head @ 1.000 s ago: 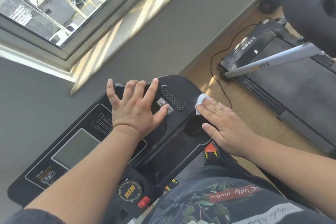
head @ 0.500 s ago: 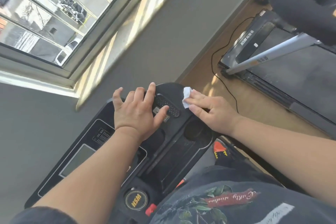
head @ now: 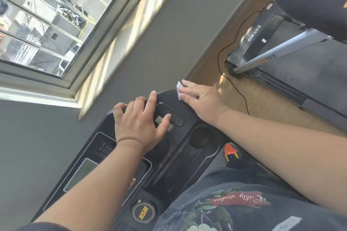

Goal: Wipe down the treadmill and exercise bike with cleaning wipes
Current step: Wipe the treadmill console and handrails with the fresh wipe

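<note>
pressing a white wipe [head: 179, 88] under straight fingers, the right hand [head: 201, 97] rests on the treadmill console [head: 187, 110]; left hand [head: 138, 124] flat.

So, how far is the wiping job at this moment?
Done: nothing can be confirmed as clean. In hand: the right hand presses a white wipe on the far edge of the treadmill console; the left hand rests beside it. Left: the display panel, the second treadmill; no exercise bike is identifiable.
</note>
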